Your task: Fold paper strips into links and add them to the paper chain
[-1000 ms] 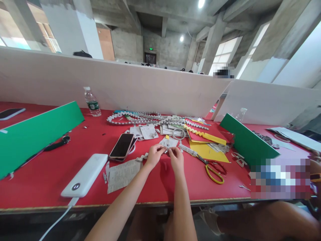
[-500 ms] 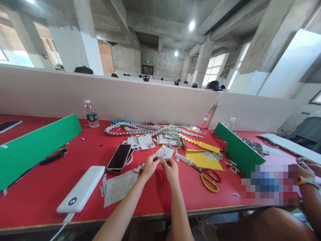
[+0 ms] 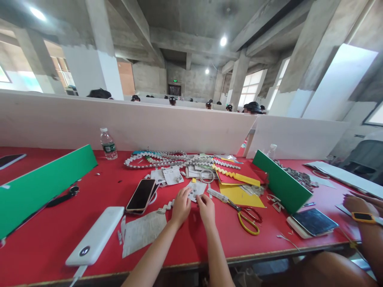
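Note:
My left hand is at the left edge of a small white paper with tiny bits on it. Its fingers are closed together, and whatever they hold is too small to make out. Just right of it, my right hand has thumb and fingers pinched at the paper's near edge; its contents are hidden too. A small yellow piece sits at the paper's far side. A short folded-paper chain lies left of my left hand, by a printed sheet. Scissors with red and yellow handles lie to the right.
Long zigzag paper chains lie at the back. A phone, a white power bank and a water bottle stand left. Yellow paper is right. Green dividers flank the place; a co-worker's hand is beyond.
My hands were together, fingertips meeting over the paper; now they have come apart and lower. The view has tilted up slightly. The co-worker's hand has shifted a little.

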A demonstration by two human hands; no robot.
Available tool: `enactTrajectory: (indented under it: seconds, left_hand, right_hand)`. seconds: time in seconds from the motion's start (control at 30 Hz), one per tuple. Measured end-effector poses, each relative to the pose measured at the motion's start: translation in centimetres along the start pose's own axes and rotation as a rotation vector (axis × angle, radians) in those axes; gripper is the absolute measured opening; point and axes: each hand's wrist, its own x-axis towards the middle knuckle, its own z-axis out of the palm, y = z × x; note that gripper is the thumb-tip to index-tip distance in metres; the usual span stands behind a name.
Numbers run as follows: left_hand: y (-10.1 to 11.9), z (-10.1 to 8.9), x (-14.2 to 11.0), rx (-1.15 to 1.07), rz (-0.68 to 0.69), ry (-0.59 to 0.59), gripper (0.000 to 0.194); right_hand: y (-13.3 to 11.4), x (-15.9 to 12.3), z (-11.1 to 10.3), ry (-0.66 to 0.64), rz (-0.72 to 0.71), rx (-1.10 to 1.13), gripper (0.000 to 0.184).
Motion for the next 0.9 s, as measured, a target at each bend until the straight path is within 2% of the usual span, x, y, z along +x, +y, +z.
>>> enactTrajectory:
  seconds: [0.07,0.17,0.3,0.43,0.53,0.63,0.8,0.9]
  left_hand:
    - [-0.3,0.5,-0.1,0.127,-0.015,0.006,0.049]
    - [-0.3,1.2,-0.2,0.305,0.013,-0.058,0.055]
    - [0.4,1.4,-0.1,0.48,0.045,-0.179,0.045]
    - [1.1,1.4,0.2,0.573,0.064,-0.177,0.034]
    - [1.5,1.7,0.7,0.601,0.06,-0.136,0.03]
    - [1.5,2.2,1.3,0.585,0.066,-0.095,0.038]
    - [0.9,2.5,1.5,0.489,0.078,-0.173,0.04]
    - [0.7,2.5,1.6,0.466,0.079,-0.152,0.042]
  right_hand:
    - [0.0,0.0,-0.1,0.006,0.0,-0.001,0.031]
    - [0.0,0.0,-0.3,0.014,0.009,-0.001,0.032]
    - [0.2,0.3,-0.4,0.032,0.031,0.026,0.034]
    - [0.5,0.7,-0.3,0.027,0.051,0.078,0.034]
    - [0.7,0.9,-0.1,0.051,0.035,0.092,0.033]
    - [0.7,0.9,0.0,0.051,0.035,0.115,0.032]
    - [0.7,0.9,-0.1,0.0,0.041,0.15,0.033]
    - [0.8,1.0,-0.5,0.026,0.052,0.144,0.033]
